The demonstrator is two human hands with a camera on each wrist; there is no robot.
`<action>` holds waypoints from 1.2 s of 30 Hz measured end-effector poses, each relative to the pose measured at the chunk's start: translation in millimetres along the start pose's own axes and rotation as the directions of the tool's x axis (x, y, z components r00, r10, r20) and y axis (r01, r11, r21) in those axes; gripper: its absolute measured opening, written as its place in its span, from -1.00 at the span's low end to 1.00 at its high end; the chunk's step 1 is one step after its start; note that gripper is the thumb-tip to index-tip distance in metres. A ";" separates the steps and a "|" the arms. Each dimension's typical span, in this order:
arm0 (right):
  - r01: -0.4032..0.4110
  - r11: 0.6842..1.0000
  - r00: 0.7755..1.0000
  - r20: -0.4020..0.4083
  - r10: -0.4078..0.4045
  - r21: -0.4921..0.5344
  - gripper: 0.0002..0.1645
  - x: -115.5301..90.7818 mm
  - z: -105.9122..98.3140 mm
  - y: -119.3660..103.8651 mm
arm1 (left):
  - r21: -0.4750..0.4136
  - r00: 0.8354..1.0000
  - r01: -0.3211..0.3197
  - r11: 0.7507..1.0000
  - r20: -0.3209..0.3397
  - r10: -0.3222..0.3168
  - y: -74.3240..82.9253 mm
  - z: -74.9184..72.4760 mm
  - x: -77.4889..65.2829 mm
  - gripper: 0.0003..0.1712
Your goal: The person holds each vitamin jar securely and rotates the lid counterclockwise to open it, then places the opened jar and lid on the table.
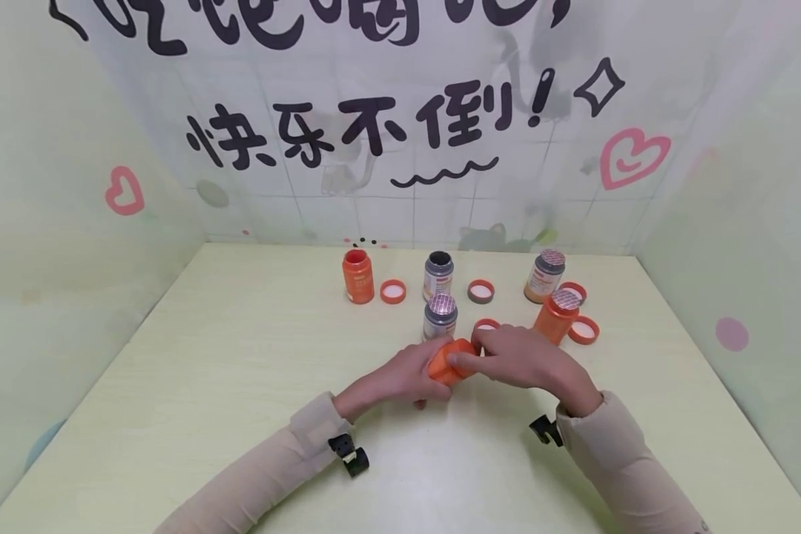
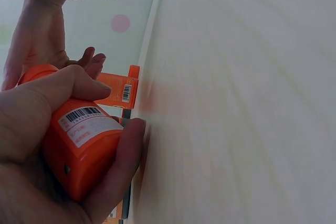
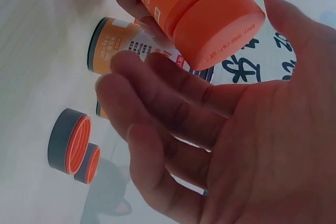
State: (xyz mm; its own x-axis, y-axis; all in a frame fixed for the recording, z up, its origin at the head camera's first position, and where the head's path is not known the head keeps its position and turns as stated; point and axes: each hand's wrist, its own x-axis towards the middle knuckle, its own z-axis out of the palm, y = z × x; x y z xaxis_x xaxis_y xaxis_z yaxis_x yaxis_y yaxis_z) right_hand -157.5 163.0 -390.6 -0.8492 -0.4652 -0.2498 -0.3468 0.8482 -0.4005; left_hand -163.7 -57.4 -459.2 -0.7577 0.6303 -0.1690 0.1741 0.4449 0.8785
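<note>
My left hand (image 1: 407, 374) grips an orange bottle (image 2: 84, 129) around its body, the bottle tilted and its barcode label facing the left wrist camera. Its orange cap (image 3: 220, 30) is on and points toward my right hand (image 1: 523, 356). In the right wrist view, the right thumb lies right at the cap's edge, while the other fingers curve loosely below it with a gap to the palm. Just behind the left hand stands a grey-necked bottle (image 1: 440, 317) with a foil seal on top. An orange bottle (image 1: 555, 319), also foil-sealed, stands beyond the right hand.
Farther back stand an uncapped orange bottle (image 1: 358, 278), a dark-mouthed open bottle (image 1: 438, 278) and a foil-sealed bottle (image 1: 544, 278). Several caps lie beside them, among them an orange cap (image 1: 393, 291) and a grey cap (image 1: 480, 291). Walls border the table (image 1: 240, 356).
</note>
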 end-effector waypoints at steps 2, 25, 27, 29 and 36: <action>-0.007 1.000 1.000 0.015 0.007 0.011 -0.36 -0.1 0.2 -0.5 | 0.001 1.000 0.004 1.000 0.000 -0.004 0.0 0.2 -0.1 -0.39; 0.005 1.000 1.000 0.012 -0.005 0.022 -0.32 1.5 0.0 -1.7 | -0.019 1.000 0.013 1.000 0.000 -0.013 -1.3 -0.3 -1.5 -0.31; 0.010 1.000 1.000 0.019 -0.010 0.021 -0.31 1.4 -0.1 -1.7 | -0.013 1.000 0.009 1.000 0.002 -0.009 -1.0 0.0 -1.5 -0.34; 0.013 1.000 1.000 0.025 -0.013 0.026 -0.31 1.3 -0.3 -1.8 | -0.015 1.000 0.007 1.000 0.002 -0.007 -0.7 0.2 -1.4 -0.35; 0.025 0.999 0.999 0.019 -0.025 0.025 -0.37 0.0 -0.7 -1.6 | -0.019 1.000 0.009 1.000 0.006 -0.009 -0.9 0.3 -1.0 -0.37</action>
State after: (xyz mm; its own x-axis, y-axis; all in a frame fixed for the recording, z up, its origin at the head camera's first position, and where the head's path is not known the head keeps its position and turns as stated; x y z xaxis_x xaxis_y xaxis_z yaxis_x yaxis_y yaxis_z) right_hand -157.2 161.9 -389.3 -0.8324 -0.4911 -0.2567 -0.3576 0.8299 -0.4283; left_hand -162.9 -58.2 -460.0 -0.7557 0.6299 -0.1793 0.1556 0.4386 0.8851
